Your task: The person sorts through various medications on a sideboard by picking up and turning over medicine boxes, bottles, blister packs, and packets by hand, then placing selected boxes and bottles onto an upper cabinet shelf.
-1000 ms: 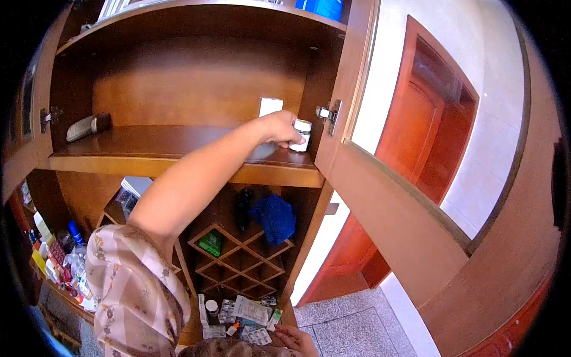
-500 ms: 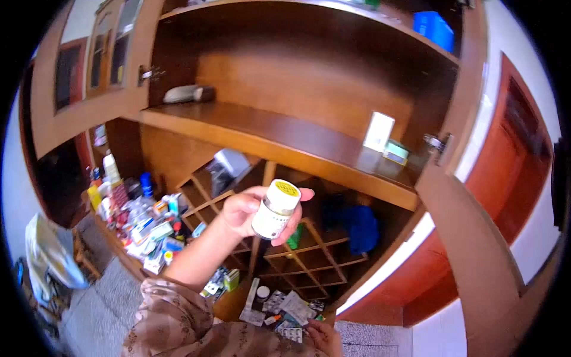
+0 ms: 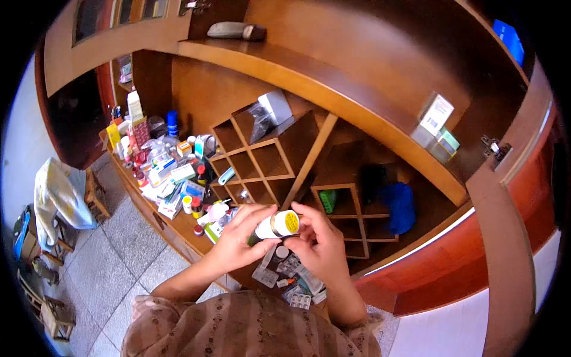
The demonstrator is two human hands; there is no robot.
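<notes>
A small white pill bottle (image 3: 270, 228) with a yellow-topped white cap is tilted in front of me, its cap toward the upper right. My left hand (image 3: 241, 235) is closed around the bottle's body from the left. At the cap's side, my right hand (image 3: 321, 241) has its thumb and fingers curled about it. Just below the hands lie blister packs (image 3: 300, 300), a second white-lidded bottle (image 3: 282, 252) and a small orange-and-white item (image 3: 285, 282) on the lower cabinet surface. The fingers partly cover the bottle's label.
Medicine boxes and bottles (image 3: 181, 172) crowd the counter at left. A diamond-lattice rack (image 3: 264, 163) stands in the middle, with a blue bag (image 3: 399, 208) to its right. A white box (image 3: 437, 114) stands on the shelf above. Open cabinet doors flank both sides.
The bottle has tipped and come slightly lower in view in my left hand. My right hand has risen from the blister packs to the cap. The view has turned downward.
</notes>
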